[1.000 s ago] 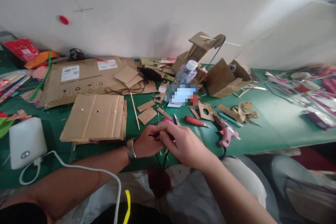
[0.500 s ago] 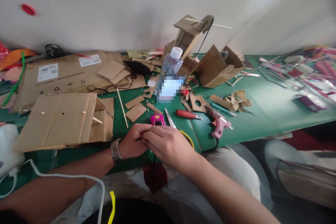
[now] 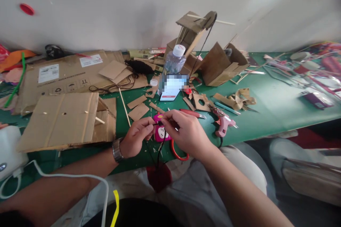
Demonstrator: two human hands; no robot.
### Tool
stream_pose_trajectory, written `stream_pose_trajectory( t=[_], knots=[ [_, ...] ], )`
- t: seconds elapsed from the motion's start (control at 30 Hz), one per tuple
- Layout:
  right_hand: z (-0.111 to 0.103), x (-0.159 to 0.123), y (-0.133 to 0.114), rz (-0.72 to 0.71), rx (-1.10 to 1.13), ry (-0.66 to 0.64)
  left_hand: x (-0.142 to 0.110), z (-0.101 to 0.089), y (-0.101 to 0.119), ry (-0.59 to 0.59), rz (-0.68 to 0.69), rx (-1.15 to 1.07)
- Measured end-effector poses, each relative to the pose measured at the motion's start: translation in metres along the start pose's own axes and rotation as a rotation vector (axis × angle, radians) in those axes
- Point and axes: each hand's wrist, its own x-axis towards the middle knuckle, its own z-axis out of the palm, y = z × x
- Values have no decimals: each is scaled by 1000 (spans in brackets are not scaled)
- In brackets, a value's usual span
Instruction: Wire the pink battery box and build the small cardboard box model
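My left hand [image 3: 137,136] and my right hand [image 3: 183,131] meet over the near edge of the green table [image 3: 269,113]. Both pinch a thin black string [image 3: 160,143] that hangs down between them toward my lap. A small pink object [image 3: 159,132] lies on the table just behind the fingers. Scissors with a red handle loop [image 3: 178,153] lie under my right hand. A watch [image 3: 116,150] is on my left wrist.
Flat cardboard sheets [image 3: 64,118] lie at the left. A water bottle [image 3: 173,64], a phone [image 3: 170,88], a red-handled knife [image 3: 191,114], a pink glue gun [image 3: 223,123] and a cardboard model [image 3: 198,37] stand beyond my hands. A white device [image 3: 9,150] with a cable sits at the far left.
My hands rose a little and moved away from me over the table while keeping the string pinched. The view shifted slightly; the pink object and red scissor loop now show by my hands.
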Motion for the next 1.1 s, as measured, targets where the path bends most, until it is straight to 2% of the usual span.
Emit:
stream_pose_trajectory(
  t=[0.37,0.57,0.83,1.1],
  knots=[
    [-3,-3,0,74,84,65,3,-1,-3,95,-22,-32],
    [2,-2,-4,75,133,41,6,-1,-1,219,-5,-78],
    [7,-3,-1,190,248,-57,5,-3,-6,212,-9,-57],
    [8,-5,1,164,242,-86,4,-1,-3,232,-19,31]
  ],
)
